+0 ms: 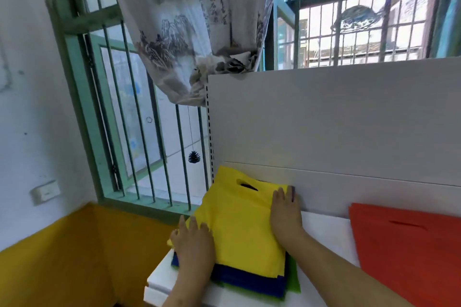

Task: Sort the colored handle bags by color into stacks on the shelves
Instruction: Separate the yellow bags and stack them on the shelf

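Observation:
A yellow handle bag (pixel 242 227) lies on top of a mixed pile at the left end of the white shelf (pixel 326 229). Under it show blue bags (pixel 249 279) and a green bag (pixel 294 279). My left hand (pixel 193 244) rests flat on the yellow bag's left edge, fingers straight. Flat on the bag's right edge lies my right hand (pixel 285 212), its fingertips near the shelf's back panel. A red-orange handle bag (pixel 409 244) lies flat on the shelf to the right, apart from the pile.
The shelf's white back panel (pixel 336 119) rises behind the bags. Left of the shelf are a barred green window (pixel 139 132), a tied-up curtain (pixel 194 32) and a white-and-yellow wall (pixel 50 244). A dark pine cone (pixel 194 156) hangs on a string by the window.

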`<action>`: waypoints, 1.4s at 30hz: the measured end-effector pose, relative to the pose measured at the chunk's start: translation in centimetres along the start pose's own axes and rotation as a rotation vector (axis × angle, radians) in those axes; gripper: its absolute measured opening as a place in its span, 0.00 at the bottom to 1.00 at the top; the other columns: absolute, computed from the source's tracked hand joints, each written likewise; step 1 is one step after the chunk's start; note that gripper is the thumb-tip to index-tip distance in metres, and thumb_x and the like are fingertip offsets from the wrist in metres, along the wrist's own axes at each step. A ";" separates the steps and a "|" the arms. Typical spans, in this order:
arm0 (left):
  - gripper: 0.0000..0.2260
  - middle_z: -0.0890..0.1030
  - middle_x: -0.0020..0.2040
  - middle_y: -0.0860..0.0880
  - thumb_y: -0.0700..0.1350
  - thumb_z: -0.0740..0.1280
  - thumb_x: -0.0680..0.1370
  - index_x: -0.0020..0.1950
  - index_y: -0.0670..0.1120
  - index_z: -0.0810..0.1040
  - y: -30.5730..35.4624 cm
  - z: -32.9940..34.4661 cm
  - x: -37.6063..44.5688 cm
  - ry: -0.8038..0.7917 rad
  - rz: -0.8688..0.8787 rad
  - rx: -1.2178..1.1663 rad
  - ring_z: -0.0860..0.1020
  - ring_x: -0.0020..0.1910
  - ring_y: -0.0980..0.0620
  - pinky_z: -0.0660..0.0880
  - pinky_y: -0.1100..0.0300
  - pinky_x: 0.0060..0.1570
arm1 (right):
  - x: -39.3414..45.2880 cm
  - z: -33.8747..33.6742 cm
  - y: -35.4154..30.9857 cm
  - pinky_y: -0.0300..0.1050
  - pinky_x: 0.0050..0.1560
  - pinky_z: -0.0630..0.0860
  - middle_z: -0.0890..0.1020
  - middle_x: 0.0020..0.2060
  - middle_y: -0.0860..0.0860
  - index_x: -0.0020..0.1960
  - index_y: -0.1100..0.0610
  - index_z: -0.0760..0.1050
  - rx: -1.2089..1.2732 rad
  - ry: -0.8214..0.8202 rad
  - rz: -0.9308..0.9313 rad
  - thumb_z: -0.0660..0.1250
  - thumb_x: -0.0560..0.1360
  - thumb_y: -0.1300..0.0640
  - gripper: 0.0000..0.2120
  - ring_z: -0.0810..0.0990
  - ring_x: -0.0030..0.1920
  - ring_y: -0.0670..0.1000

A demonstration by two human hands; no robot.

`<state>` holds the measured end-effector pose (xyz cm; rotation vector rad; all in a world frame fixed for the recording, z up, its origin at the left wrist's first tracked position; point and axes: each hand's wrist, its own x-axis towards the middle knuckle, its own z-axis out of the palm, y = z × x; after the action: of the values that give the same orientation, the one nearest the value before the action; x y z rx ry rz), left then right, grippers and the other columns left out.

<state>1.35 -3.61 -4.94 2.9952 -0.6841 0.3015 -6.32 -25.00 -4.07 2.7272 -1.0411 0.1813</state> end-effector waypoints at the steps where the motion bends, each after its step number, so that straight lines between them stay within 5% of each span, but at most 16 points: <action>1: 0.17 0.58 0.79 0.50 0.50 0.51 0.83 0.70 0.54 0.71 -0.1 -0.3 -0.2 0.008 0.026 -0.009 0.50 0.78 0.43 0.55 0.44 0.72 | -0.4 -0.5 0.0 0.62 0.75 0.50 0.49 0.78 0.59 0.79 0.60 0.47 0.041 -0.013 0.035 0.47 0.84 0.57 0.25 0.48 0.77 0.66; 4: 0.17 0.56 0.79 0.51 0.51 0.50 0.84 0.69 0.54 0.72 -0.1 -1.3 -0.7 0.007 0.067 -0.080 0.49 0.79 0.45 0.54 0.45 0.72 | -2.4 -2.6 0.3 0.62 0.73 0.54 0.47 0.78 0.59 0.77 0.54 0.56 0.185 -0.011 0.157 0.49 0.83 0.56 0.22 0.54 0.74 0.68; 8: 0.19 0.57 0.79 0.50 0.51 0.49 0.85 0.71 0.51 0.72 1.3 -3.6 -1.4 -0.012 0.132 -0.434 0.57 0.77 0.47 0.60 0.49 0.73 | -5.9 -4.9 2.0 0.49 0.57 0.74 0.48 0.78 0.60 0.77 0.53 0.55 0.381 0.077 0.237 0.51 0.83 0.56 0.23 0.75 0.63 0.58; 12: 0.17 0.74 0.66 0.42 0.47 0.53 0.85 0.58 0.40 0.78 5.5 -6.5 -3.4 -0.023 0.291 -0.982 0.71 0.66 0.41 0.67 0.48 0.68 | -9.3 -6.9 6.8 0.49 0.54 0.75 0.61 0.75 0.60 0.67 0.56 0.68 0.451 0.235 0.360 0.53 0.81 0.57 0.16 0.77 0.61 0.58; 14: 0.17 0.78 0.59 0.44 0.49 0.53 0.84 0.59 0.42 0.78 8.2 -7.2 -3.8 -0.088 0.338 -1.162 0.75 0.60 0.41 0.71 0.46 0.63 | -11.5 -7.9 10.2 0.47 0.50 0.74 0.72 0.66 0.58 0.54 0.55 0.72 0.512 0.336 0.387 0.53 0.80 0.57 0.10 0.79 0.57 0.58; 18: 0.20 0.72 0.71 0.49 0.50 0.53 0.84 0.76 0.50 0.67 15.0 -8.2 -7.1 -0.346 0.462 -1.444 0.72 0.68 0.45 0.70 0.43 0.67 | -17.8 -9.1 18.5 0.48 0.41 0.75 0.80 0.44 0.53 0.44 0.56 0.75 0.485 0.517 0.470 0.54 0.80 0.59 0.12 0.78 0.43 0.54; 22: 0.20 0.71 0.70 0.52 0.47 0.56 0.84 0.76 0.58 0.64 22.6 -9.6 -13.8 -0.598 0.564 -1.537 0.73 0.66 0.44 0.72 0.40 0.64 | -25.8 -9.2 27.4 0.49 0.34 0.66 0.77 0.36 0.51 0.39 0.57 0.74 0.485 0.619 0.610 0.55 0.82 0.58 0.15 0.75 0.38 0.52; 25: 0.24 0.74 0.68 0.47 0.44 0.64 0.79 0.75 0.52 0.66 27.1 -9.7 -17.4 -0.697 0.582 -1.511 0.76 0.62 0.43 0.74 0.42 0.61 | -30.7 -9.1 32.6 0.47 0.33 0.59 0.76 0.34 0.52 0.38 0.60 0.74 0.473 0.664 0.670 0.56 0.83 0.58 0.17 0.72 0.35 0.51; 29: 0.13 0.80 0.54 0.46 0.40 0.68 0.77 0.62 0.45 0.73 34.0 -9.9 -24.2 -0.707 0.641 -1.422 0.79 0.46 0.50 0.76 0.55 0.39 | -37.6 -7.7 41.1 0.35 0.30 0.60 0.73 0.28 0.48 0.34 0.59 0.72 0.563 0.769 0.799 0.56 0.83 0.57 0.19 0.70 0.31 0.48; 31: 0.09 0.79 0.49 0.49 0.41 0.67 0.79 0.59 0.45 0.74 38.1 -9.5 -27.5 -0.667 0.676 -1.415 0.77 0.43 0.55 0.72 0.62 0.34 | -40.5 -6.1 45.7 0.37 0.31 0.60 0.76 0.30 0.51 0.37 0.61 0.75 0.617 0.777 0.867 0.58 0.82 0.58 0.17 0.74 0.34 0.51; 34: 0.06 0.79 0.45 0.49 0.45 0.65 0.81 0.51 0.43 0.76 44.7 -9.4 -32.0 -0.600 0.696 -1.399 0.76 0.40 0.54 0.68 0.62 0.33 | -43.5 -3.5 52.8 0.45 0.45 0.69 0.84 0.46 0.57 0.52 0.63 0.81 0.685 0.781 0.955 0.61 0.79 0.63 0.10 0.80 0.50 0.58; 38: 0.09 0.79 0.43 0.44 0.47 0.64 0.81 0.45 0.43 0.75 52.4 -8.3 -36.1 -0.604 0.621 -1.377 0.76 0.41 0.47 0.71 0.54 0.38 | -45.8 -1.7 60.7 0.47 0.71 0.61 0.69 0.72 0.56 0.74 0.60 0.65 0.711 0.763 1.043 0.64 0.78 0.64 0.24 0.66 0.72 0.56; 40: 0.09 0.79 0.46 0.44 0.48 0.63 0.81 0.49 0.43 0.75 55.8 -7.4 -37.2 -0.632 0.609 -1.345 0.77 0.44 0.45 0.73 0.50 0.43 | -45.7 -1.1 64.4 0.49 0.73 0.61 0.64 0.74 0.56 0.78 0.59 0.57 0.786 0.775 1.085 0.65 0.78 0.63 0.32 0.63 0.74 0.56; 42: 0.08 0.79 0.46 0.44 0.47 0.64 0.81 0.49 0.43 0.76 57.4 -7.1 -37.2 -0.664 0.654 -1.276 0.77 0.46 0.43 0.73 0.50 0.44 | -45.1 -1.1 67.1 0.52 0.69 0.68 0.70 0.70 0.57 0.79 0.58 0.51 0.918 0.757 1.136 0.67 0.77 0.63 0.36 0.70 0.68 0.57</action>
<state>-57.71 -38.86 -4.90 1.5392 -1.2320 -0.8285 -84.79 -44.48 -1.08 1.7415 -2.3776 2.0322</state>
